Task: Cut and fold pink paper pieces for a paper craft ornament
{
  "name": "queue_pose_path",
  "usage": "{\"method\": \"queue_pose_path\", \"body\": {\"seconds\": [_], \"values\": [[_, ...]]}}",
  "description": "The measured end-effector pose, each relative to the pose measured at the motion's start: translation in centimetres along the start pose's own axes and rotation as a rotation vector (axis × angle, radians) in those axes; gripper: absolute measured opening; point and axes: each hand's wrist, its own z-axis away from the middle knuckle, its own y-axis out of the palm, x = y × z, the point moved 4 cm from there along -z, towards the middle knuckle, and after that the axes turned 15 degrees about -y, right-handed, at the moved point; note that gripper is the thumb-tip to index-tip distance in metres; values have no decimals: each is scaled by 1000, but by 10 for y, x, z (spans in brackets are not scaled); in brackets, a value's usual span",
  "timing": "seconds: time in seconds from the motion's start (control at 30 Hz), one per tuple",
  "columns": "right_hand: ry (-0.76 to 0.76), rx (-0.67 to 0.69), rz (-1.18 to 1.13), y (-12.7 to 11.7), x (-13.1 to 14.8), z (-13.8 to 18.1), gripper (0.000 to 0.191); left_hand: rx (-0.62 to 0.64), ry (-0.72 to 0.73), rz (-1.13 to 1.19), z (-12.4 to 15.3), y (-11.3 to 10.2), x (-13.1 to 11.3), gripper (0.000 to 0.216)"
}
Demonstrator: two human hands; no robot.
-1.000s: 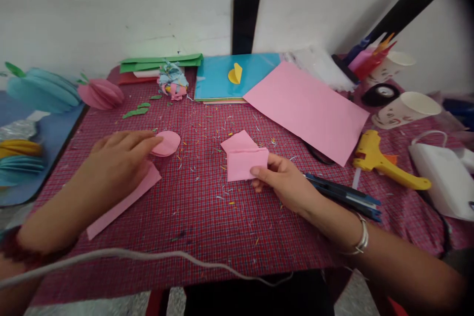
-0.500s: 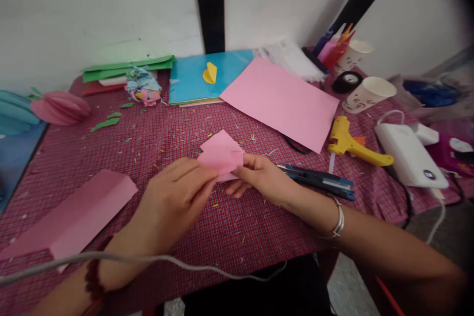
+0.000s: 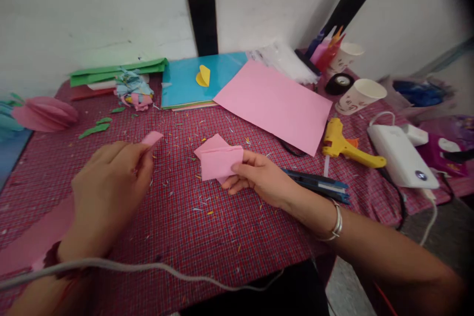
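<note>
Between the thumb and fingers of my right hand (image 3: 261,175) is a piece of folded pink paper (image 3: 218,164), with a pointed pink corner showing behind it. My left hand (image 3: 114,182) is closed on a small pink paper strip (image 3: 152,137) that sticks out past its fingertips. The two hands are apart, both above the checked tablecloth (image 3: 177,237). Under my left wrist lies a larger pink sheet (image 3: 33,239), partly hidden by the arm.
A big pink sheet (image 3: 274,106) overlaps blue paper (image 3: 185,81) at the back. Rightward are a yellow glue gun (image 3: 350,148), long dark-blue tools (image 3: 320,185), paper cups (image 3: 361,96) and a white power bank (image 3: 402,155). A white cable (image 3: 159,267) crosses the front. Paper scraps litter the cloth.
My left hand has moved away to the left with a small pink paper strip. My right hand stays nearly in place, still holding the folded pink paper. The view has shifted slightly.
</note>
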Motion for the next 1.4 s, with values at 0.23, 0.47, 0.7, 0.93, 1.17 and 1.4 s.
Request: {"method": "queue_pose_path", "body": {"seconds": [0.23,0.47,0.7,0.93,1.17,1.4], "values": [[-2,14,-22,0,-1,1,23,7,113,433,10,10,-15,22],[-26,44,-22,3,0,1,23,311,39,881,33,14,-39,8],[-77,63,-49,3,1,0,24,296,45,881,34,24,-40,9],[-104,47,-44,3,1,1,40,361,-111,946,36,31,-37,7],[-154,-32,-106,-2,8,1,37,411,-320,1006,32,38,-29,3],[-188,124,7,2,7,3,50,410,-418,1067,31,39,-28,5]]}}
